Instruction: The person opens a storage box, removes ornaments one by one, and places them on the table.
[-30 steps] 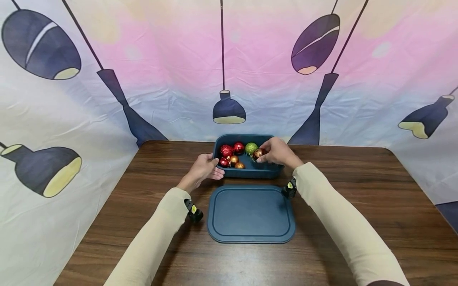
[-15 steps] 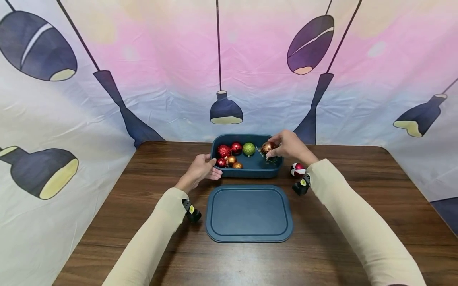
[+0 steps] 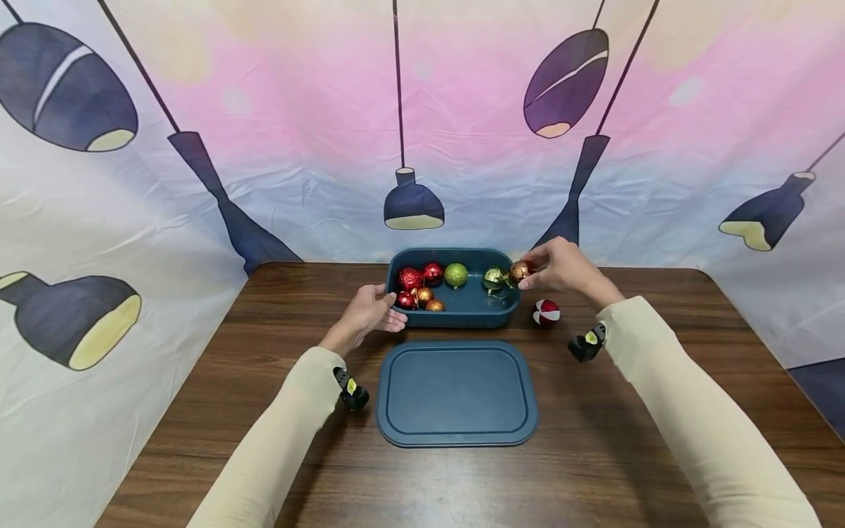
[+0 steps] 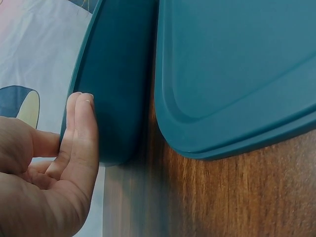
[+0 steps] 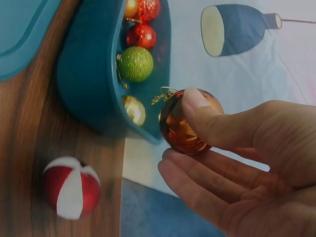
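My right hand (image 3: 568,268) pinches a shiny copper-coloured Christmas bauble (image 5: 185,123) with a gold string between thumb and fingers, at the right end of the blue-green box (image 3: 455,320). My left hand (image 3: 366,312) holds the box's left front corner, thumb at the end and fingers along the outer front wall. Inside the box lie a glittery green bauble (image 3: 455,275), a shiny gold bauble (image 3: 493,279) and several red and orange ones, such as a red bauble (image 5: 141,35). On the table right of the box sits a red-and-white bauble (image 3: 546,312).
A flat blue-green lid (image 3: 458,394) lies on the wooden table (image 3: 436,488) in front of the box. Behind the table's back edge hangs a cloth backdrop (image 3: 317,183) printed with lamps.
My right hand has moved the copper bauble right, from inside the box to its right end. The gold bauble and the red-and-white one have come into view. My left hand stays at the box.
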The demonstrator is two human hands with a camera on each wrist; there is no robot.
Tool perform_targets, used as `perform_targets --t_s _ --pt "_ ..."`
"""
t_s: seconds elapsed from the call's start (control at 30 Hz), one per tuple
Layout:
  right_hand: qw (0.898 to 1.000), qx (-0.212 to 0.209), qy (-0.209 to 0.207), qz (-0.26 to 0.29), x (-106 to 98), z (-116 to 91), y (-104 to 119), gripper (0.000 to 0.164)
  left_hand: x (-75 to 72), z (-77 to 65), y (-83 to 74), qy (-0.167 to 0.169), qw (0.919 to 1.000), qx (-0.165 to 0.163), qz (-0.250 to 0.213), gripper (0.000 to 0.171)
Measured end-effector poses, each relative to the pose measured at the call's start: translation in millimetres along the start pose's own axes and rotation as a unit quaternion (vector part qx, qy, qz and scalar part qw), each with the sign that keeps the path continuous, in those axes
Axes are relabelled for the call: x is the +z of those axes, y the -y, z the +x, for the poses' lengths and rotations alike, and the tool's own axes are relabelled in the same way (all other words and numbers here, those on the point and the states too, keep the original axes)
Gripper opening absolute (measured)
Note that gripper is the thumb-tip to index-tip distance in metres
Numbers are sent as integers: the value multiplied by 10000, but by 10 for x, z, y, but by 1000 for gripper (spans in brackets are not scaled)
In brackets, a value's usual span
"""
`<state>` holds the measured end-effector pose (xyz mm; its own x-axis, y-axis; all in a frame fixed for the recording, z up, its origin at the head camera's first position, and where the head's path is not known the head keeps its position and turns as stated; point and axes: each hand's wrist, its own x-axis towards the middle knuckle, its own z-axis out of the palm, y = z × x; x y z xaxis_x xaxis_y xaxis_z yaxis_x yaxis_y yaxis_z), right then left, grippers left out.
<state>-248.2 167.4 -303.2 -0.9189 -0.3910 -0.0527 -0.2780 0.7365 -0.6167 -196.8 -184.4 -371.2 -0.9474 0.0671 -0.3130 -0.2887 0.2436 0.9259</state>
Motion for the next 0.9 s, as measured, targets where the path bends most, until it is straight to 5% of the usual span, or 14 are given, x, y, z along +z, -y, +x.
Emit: perform_targets --t_s 0.43,0.9 --pt "9994 245 167 -175 -200 -221 -324 54 -2 -3 -9 -4 10000 -40 5 60" --pt "9986 478 134 -180 -195 -417 -698 55 -1 -19 -9 2 10000 -34 50 60"
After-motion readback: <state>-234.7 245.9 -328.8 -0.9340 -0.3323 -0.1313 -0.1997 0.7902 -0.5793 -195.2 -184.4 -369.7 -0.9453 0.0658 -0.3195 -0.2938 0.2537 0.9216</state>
